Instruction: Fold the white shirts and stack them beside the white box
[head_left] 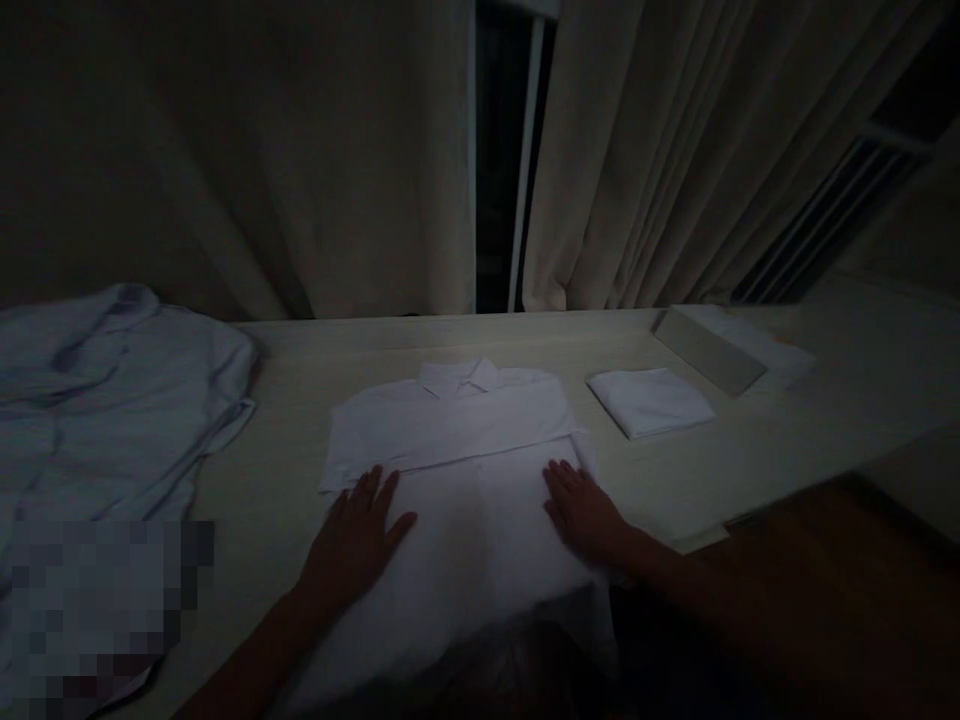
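A white collared shirt [465, 500] lies spread on the pale table [285, 400], its collar toward the curtains. Across its upper part runs a layer of cloth with an edge just beyond my fingertips. My left hand [356, 540] rests flat on the left side of the shirt, thumb apart from the fingers. On the right side, my right hand [581, 505] lies on the cloth with its fingers stretched out. Neither hand grips anything. The shirt's lower end hangs toward my body, partly in shadow.
Rumpled pale shirts [112, 400] lie at the left. A folded white cloth [651, 402] is right of the shirt, and a grey board [709, 350] with papers sits beyond it. Curtains [360, 160] hang behind the table.
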